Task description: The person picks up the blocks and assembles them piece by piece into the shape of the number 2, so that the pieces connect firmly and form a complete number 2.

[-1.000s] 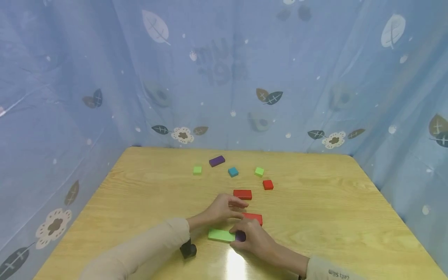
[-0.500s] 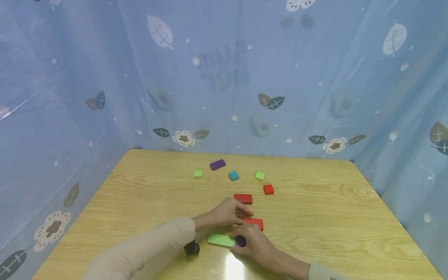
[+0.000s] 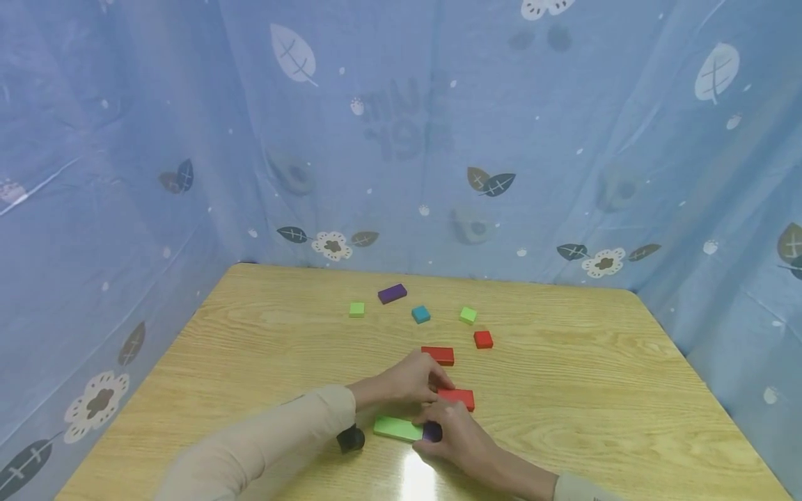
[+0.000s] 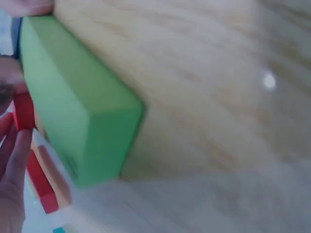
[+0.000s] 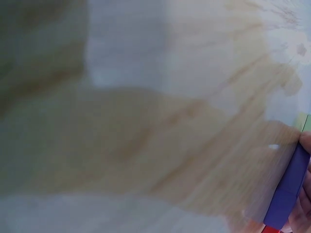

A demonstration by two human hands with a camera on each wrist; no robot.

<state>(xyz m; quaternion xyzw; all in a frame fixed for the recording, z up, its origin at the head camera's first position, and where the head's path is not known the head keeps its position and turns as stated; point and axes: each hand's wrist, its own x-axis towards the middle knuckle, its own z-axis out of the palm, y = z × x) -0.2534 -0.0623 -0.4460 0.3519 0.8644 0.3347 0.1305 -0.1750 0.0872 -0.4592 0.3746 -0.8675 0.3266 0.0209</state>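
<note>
My left hand pinches the left end of the nearer red block; the left wrist view shows that block's red end between its fingers. My right hand grips a purple block, partly covered by fingers in the head view and seen along its length as a purple bar in the right wrist view. A long light green block lies against the purple block's left end. Both hands are close together, with the right fingertips just below the left ones.
Beyond the hands lies another red block. Farther back are a small red block, two small green blocks, a teal block and a purple block. A patterned blue curtain borders the wooden table.
My left fingers have come slightly nearer and to the right, onto the nearer red block. The right hand has kept its grip on the purple block. The head view has shifted slightly.
</note>
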